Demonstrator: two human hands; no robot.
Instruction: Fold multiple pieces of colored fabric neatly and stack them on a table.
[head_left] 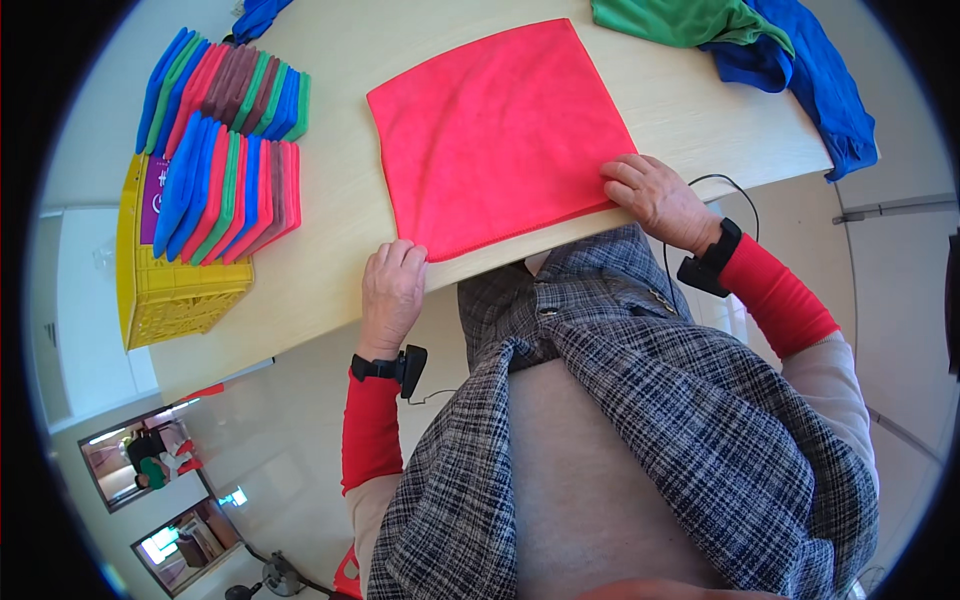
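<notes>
A square red cloth (500, 140) lies spread flat on the table, with faint creases running across it. At its near left corner my left hand (392, 290) is closed, the fingertips pinching the edge. My right hand (655, 200) grips the near right corner, its fingers curled over the cloth and the thumb hidden beneath. Both hands rest close to the table's near edge.
Folded cloths (235, 90) in blue, green, red and brown stand in rows at the left, partly over a yellow plastic crate (190, 300). Loose green (670, 20) and blue (830, 90) cloths lie at the far right of the pale wooden table (330, 200).
</notes>
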